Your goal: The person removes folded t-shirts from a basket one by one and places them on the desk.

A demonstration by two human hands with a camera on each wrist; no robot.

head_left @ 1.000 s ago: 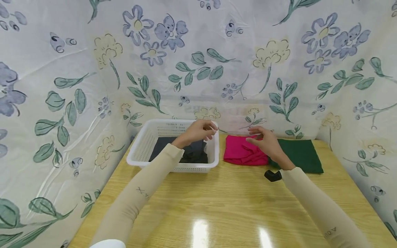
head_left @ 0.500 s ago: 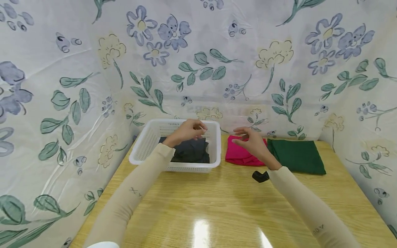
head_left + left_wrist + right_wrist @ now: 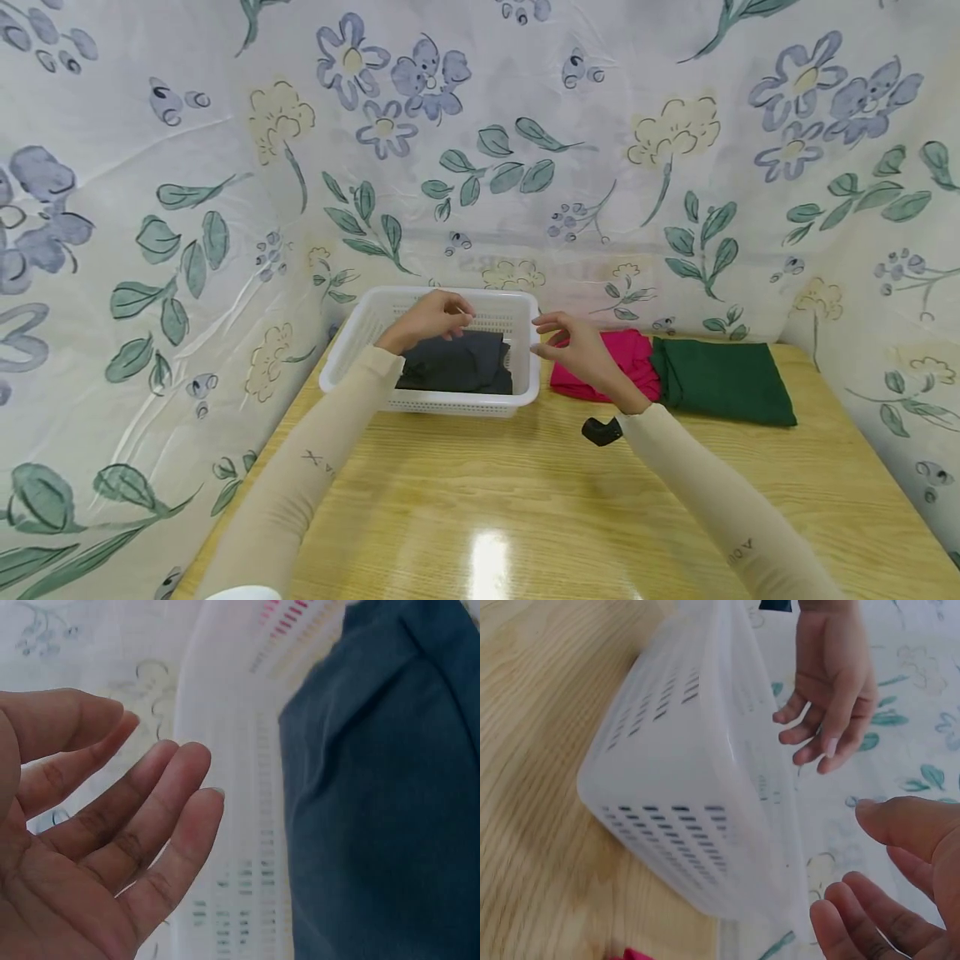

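My left hand (image 3: 427, 320) hovers over the white plastic basket (image 3: 528, 358), its fingers loosely bent and holding nothing. Dark folded cloth (image 3: 461, 362) lies inside the basket; in the left wrist view this cloth (image 3: 382, 795) looks blue-grey, to the right of my fingers. My right hand (image 3: 577, 350) is in the air at the basket's right rim, fingers parted and nothing between them. Behind it, partly covered by the hand, a folded bright pink cloth (image 3: 636, 358) rests on the table. The right wrist view has both hands above the basket wall (image 3: 660, 780).
A folded dark green cloth (image 3: 727, 379) lies to the right of the pink one on the wooden table (image 3: 480, 475). A black device (image 3: 602, 431) sits at my right wrist. Flower-patterned sheeting (image 3: 480, 167) hangs behind the table and along both sides.
Both hands have moved left: the left one further over the basket, the right one from above the pink cloth to the basket's right rim. The cloths stay put as the view shifts slightly.
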